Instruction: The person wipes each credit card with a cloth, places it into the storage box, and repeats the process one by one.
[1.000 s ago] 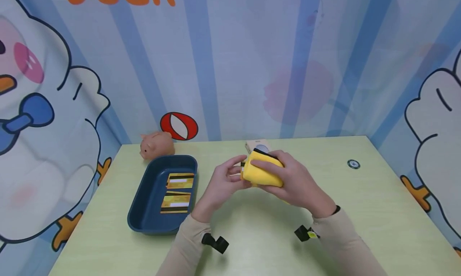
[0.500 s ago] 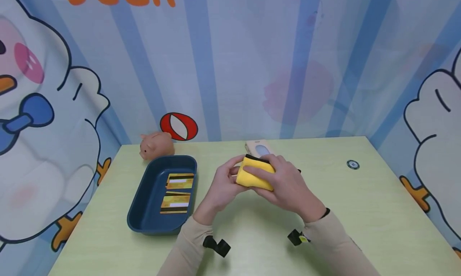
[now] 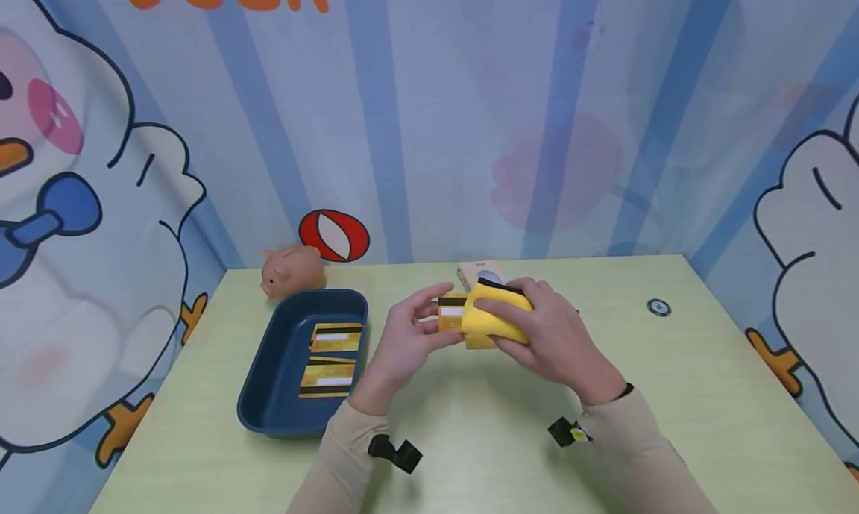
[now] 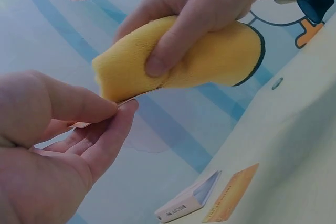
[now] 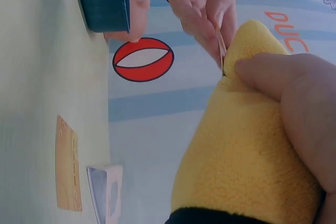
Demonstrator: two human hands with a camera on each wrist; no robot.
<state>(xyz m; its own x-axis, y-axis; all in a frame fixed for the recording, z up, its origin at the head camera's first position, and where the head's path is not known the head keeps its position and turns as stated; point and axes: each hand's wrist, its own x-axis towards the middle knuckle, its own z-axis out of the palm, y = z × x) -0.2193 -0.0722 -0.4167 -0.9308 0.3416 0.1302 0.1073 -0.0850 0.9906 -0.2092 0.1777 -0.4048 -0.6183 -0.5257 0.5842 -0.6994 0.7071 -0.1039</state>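
A yellow fuzzy cloth (image 3: 498,316) with dark trim is in my right hand (image 3: 560,346), fingers and thumb curled round it. The cloth is folded over part of a gold card (image 3: 452,312) with a black stripe and a white strip. My left hand (image 3: 409,342) pinches the card's uncovered left end between thumb and fingers. In the left wrist view the cloth (image 4: 194,59) lies along the thin card, whose edge shows below it. In the right wrist view the card (image 5: 220,45) is nearly edge-on. Both hands are raised above the table.
A blue tray (image 3: 258,395) at left holds several gold cards (image 3: 326,376). Behind it stands a pink piggy bank (image 3: 293,271). A small white box (image 3: 473,272) sits near the back edge, with another gold card (image 4: 231,195) beside it. A round chip (image 3: 659,307) lies at right.
My right hand and the cloth first moved left over the card, hiding it, then back right. More of the card shows now. The left hand has shifted slightly left.
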